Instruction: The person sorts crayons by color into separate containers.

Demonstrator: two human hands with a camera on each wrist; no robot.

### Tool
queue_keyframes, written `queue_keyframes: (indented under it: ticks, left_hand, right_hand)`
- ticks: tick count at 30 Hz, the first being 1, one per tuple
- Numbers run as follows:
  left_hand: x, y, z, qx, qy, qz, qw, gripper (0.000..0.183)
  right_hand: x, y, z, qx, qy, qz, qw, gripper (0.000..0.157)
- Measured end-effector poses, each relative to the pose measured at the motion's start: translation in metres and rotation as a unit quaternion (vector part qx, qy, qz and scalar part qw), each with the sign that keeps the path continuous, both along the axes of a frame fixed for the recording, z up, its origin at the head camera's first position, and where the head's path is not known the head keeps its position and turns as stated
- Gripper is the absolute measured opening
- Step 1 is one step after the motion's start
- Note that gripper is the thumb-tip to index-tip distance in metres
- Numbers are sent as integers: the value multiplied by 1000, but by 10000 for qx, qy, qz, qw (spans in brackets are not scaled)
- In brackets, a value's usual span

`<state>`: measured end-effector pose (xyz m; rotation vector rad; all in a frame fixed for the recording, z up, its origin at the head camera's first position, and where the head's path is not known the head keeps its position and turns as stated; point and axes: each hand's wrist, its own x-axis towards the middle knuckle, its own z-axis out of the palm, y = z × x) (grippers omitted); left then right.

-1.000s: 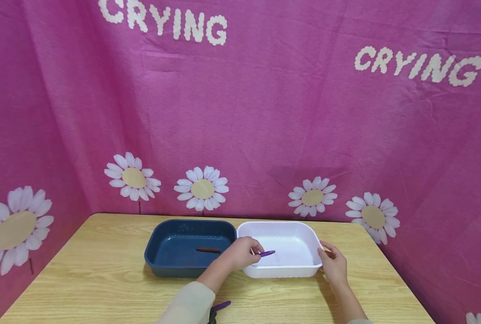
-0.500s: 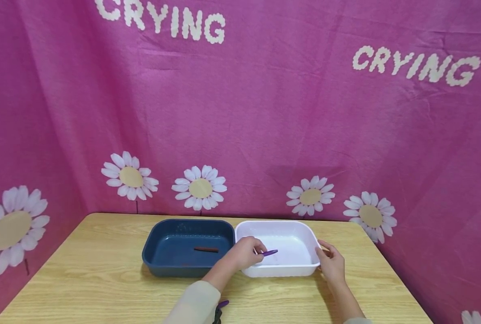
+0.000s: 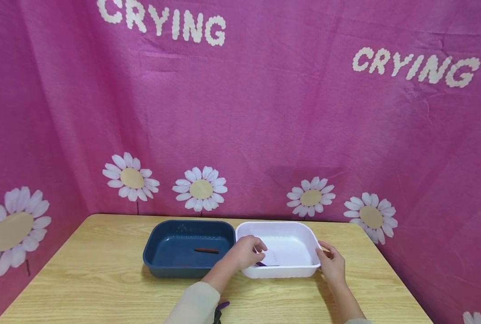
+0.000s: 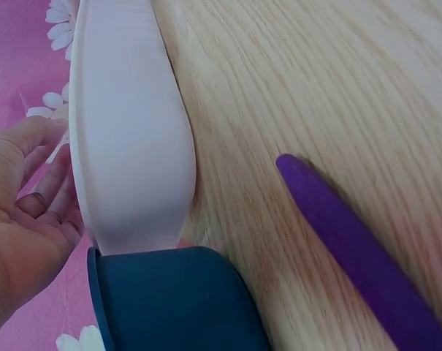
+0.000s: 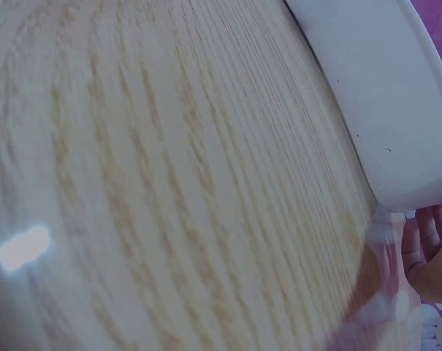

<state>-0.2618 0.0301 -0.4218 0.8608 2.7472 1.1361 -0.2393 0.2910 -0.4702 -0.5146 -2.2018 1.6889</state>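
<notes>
A purple pen (image 3: 261, 264) lies inside the white tray (image 3: 282, 272), low by its near wall and partly hidden. Just above it, over the tray's left end, hovers my left hand (image 3: 246, 253); its fingers are loosely bent and apart, holding nothing. In the left wrist view that hand (image 4: 23, 227) appears beyond the tray rim with bare fingers. My right hand (image 3: 333, 265) holds the white tray's right end, thumb at the rim and fingers along the outside. The right wrist view shows its fingers (image 5: 428, 241) against the outer wall.
A dark blue tray (image 3: 175, 272) stands directly left of the white one, with a brown stick-like piece (image 3: 206, 250) inside. Another purple pen (image 4: 352, 245) lies on the wooden table (image 3: 102, 270) near my left forearm. A pink curtain (image 3: 240, 135) hangs behind the table.
The purple pen, pinched in my left fingers before, has been let go and dropped down into the white tray. My left fingers have spread slightly. My right hand stays at the tray's end.
</notes>
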Motion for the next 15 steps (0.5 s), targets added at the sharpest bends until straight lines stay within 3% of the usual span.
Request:
queue_keyframes:
  ticks: [15]
  left_hand:
    - [7,-20,7,244,92,-77,9996,18]
  right_hand:
    - [-1,2,-2,51,39,-13,10000,37]
